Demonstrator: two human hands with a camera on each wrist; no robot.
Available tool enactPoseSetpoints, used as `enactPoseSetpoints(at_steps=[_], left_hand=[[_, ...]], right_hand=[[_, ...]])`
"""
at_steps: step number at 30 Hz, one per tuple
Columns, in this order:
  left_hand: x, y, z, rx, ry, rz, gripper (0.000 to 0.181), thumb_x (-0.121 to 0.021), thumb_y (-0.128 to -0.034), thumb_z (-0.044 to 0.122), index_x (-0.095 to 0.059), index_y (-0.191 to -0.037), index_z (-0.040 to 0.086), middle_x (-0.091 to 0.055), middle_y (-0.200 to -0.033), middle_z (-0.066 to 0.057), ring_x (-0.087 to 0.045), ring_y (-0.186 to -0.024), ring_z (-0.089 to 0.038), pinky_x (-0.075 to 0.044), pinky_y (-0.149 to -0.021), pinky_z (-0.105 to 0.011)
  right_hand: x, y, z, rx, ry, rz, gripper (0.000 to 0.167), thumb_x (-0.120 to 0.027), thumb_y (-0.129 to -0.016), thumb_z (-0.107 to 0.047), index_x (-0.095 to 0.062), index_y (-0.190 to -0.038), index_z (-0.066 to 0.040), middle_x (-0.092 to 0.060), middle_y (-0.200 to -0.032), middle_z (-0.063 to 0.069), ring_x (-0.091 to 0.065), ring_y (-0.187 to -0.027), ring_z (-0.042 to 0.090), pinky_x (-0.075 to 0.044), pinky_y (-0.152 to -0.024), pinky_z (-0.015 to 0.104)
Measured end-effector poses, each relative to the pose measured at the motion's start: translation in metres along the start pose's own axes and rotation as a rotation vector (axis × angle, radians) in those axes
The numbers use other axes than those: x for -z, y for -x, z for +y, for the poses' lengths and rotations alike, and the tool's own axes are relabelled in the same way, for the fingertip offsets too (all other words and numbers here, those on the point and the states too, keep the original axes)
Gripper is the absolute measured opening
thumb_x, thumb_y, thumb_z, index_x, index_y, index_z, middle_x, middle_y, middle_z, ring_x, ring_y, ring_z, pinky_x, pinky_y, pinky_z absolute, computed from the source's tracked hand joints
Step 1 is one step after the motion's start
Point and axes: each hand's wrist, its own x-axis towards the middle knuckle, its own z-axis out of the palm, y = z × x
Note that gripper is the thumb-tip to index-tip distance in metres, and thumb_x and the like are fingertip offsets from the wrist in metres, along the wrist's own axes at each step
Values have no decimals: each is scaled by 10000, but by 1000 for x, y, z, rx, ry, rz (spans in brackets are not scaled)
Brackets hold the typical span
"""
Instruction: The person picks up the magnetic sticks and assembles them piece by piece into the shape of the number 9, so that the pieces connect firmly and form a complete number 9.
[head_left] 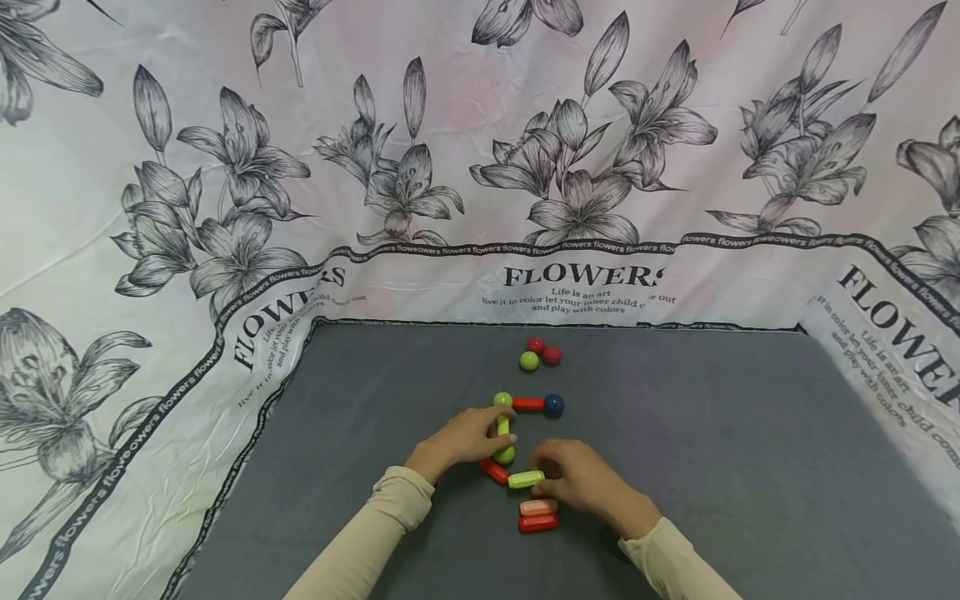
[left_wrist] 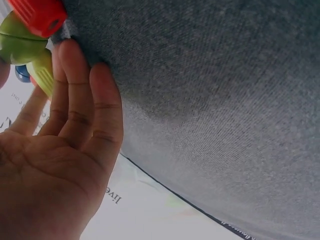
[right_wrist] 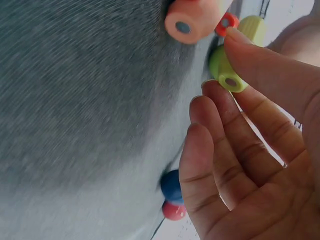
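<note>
Head view, near to far. Item: one red stick (head_left: 537, 523) and one salmon stick (head_left: 537, 507), loose, side by side on the grey tabletop (head_left: 690, 433). Item: right hand (head_left: 581, 481), fingers pinching a short lime stick (head_left: 527, 479), one end at a slanted red stick (head_left: 494, 471); whether they touch, we cannot tell. Item: left hand (head_left: 467, 435), thumb and forefinger holding a lengthwise lime stick (head_left: 503, 426), between a lower green ball (head_left: 505, 457) and an upper green ball (head_left: 502, 399). Item: crosswise red stick (head_left: 528, 404), ending in a blue ball (head_left: 553, 405). Item: loose green ball (head_left: 529, 362), close to two red balls (head_left: 552, 356). Item: flowered cloth (head_left: 435, 287), behind. Step in hand, we judge: adding the pinched stick to the chain. Next move, we think, calls for squaring up the ends while the other hand steadies the figure.
</note>
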Motion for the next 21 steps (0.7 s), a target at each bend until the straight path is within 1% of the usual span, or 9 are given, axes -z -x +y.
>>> enactPoseSetpoints(at_steps=[4, 6, 11, 14, 17, 21], left_hand=[[-1, 0, 0, 7, 8, -6, 400, -610, -993, 388, -618, -1342, 194, -558, -810, 52, -489, -647, -77, -366, -587, -232], [-2, 0, 1, 12, 10, -9, 396, -611, -993, 388, -623, -1337, 192, -559, -810, 53, -491, -648, -75, -368, -584, -230], [-2, 3, 3, 24, 33, -13, 391, -616, -993, 367, -624, -1334, 176, -564, -813, 38, -490, -643, -80, -364, -577, -229], [-2, 2, 2, 16, 45, -10, 388, -618, -993, 355, -624, -1333, 168, -571, -812, 34, -495, -644, -81, -369, -578, -231], [-2, 1, 1, 8, 44, -10, 391, -615, -993, 361, -622, -1335, 172, -570, -807, 40, -497, -644, -79, -373, -582, -232], [-2, 0, 1, 10, 40, -19, 396, -607, -997, 366, -617, -1345, 177, -562, -802, 48, -494, -639, -77, -372, -584, -230]], right_hand=[[6, 7, 2, -56, -8, 35, 154, -814, -830, -195, -712, -941, -161, -640, -829, -83, -506, -714, 25, -417, -635, 219], [7, 8, 4, -65, 12, 56, 157, -812, -833, -198, -709, -941, -152, -643, -829, -77, -507, -714, 27, -418, -636, 219], [2, 6, 10, -97, 55, 87, 171, -807, -843, -228, -700, -952, -151, -633, -819, -74, -507, -701, 21, -420, -627, 219], [-2, 3, 11, -130, 60, 102, 183, -803, -850, -248, -700, -969, -155, -633, -824, -77, -512, -701, 18, -427, -625, 220], [-5, 1, 12, -135, 60, 123, 188, -802, -853, -250, -698, -973, -150, -638, -823, -63, -514, -693, 19, -428, -618, 216], [-7, -1, 12, -120, 56, 135, 180, -802, -853, -241, -695, -965, -148, -644, -824, -50, -512, -687, 10, -428, -614, 209]])
